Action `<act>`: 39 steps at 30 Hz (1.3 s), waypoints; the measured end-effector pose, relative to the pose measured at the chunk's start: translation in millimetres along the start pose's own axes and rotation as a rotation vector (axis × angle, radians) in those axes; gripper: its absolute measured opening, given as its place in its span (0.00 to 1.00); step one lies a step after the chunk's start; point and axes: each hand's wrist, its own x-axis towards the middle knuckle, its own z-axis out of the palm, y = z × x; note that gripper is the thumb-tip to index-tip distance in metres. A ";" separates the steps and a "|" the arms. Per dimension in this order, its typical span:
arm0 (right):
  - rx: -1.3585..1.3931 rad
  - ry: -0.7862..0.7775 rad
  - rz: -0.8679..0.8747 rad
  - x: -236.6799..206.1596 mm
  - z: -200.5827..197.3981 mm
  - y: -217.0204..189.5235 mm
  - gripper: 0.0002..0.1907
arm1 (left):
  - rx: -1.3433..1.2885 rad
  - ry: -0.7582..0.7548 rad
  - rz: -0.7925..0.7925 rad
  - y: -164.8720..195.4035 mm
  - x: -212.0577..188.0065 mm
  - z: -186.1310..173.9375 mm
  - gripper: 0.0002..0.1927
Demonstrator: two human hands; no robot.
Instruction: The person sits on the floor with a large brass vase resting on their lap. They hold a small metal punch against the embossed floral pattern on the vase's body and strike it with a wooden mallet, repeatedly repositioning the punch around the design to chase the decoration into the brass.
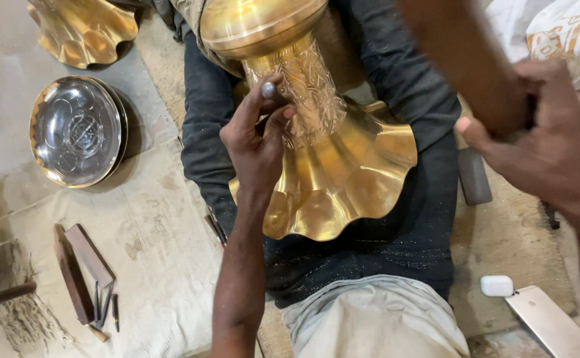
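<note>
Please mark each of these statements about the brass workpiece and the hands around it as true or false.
1. The left hand holds a small chisel against the engraved neck of the brass vessel. True.
2. The right hand rests flat on the floor. False: it is raised, gripping a dark handle.
3. The vessel lies across the person's lap. True.
4. The round metal plate sits on top of the vessel. False: it lies on the floor to the left, apart from it.
5. The small white case lies by the left hand. False: it is on the floor at lower right.
</note>
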 end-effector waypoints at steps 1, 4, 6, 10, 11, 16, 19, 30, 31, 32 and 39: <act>-0.021 -0.024 -0.047 9.2 -5.0 -5.4 0.30 | 0.046 0.002 0.023 1.3 -0.7 1.1 0.22; -0.195 -0.059 -0.127 32.8 -19.6 -25.4 0.29 | 0.080 0.011 0.045 3.6 -2.7 4.1 0.22; -0.153 -0.046 -0.213 49.5 -21.1 -37.7 0.31 | 0.093 0.018 0.064 3.2 -3.5 5.7 0.22; -0.684 -0.192 -0.343 67.4 -30.7 -62.2 0.38 | 0.114 0.037 0.114 -0.7 -3.4 8.4 0.20; -0.755 -0.214 -0.360 70.9 -34.1 -67.6 0.38 | 0.109 0.041 0.115 -1.7 -3.8 8.5 0.19; -1.052 -0.463 -0.258 84.8 -40.3 -94.3 0.39 | 0.097 0.109 0.059 -4.1 -7.8 7.7 0.16; -0.828 -0.279 -0.351 89.6 -45.1 -99.9 0.38 | 0.093 0.112 0.056 -4.9 -8.2 7.6 0.13; -0.930 -0.305 -0.331 76.4 -36.3 -92.1 0.41 | 0.075 0.065 0.043 -3.5 -8.5 5.2 0.14; -0.915 -0.317 -0.324 76.3 -36.7 -93.5 0.41 | 0.065 0.073 0.042 -3.9 -8.5 5.8 0.13; -0.901 -0.329 -0.317 76.8 -37.3 -94.8 0.42 | 0.056 0.078 0.040 -4.1 -8.7 5.7 0.12; -1.005 -0.404 -0.297 83.3 -31.0 -108.3 0.40 | 0.012 0.070 0.071 -4.8 -11.3 0.8 0.15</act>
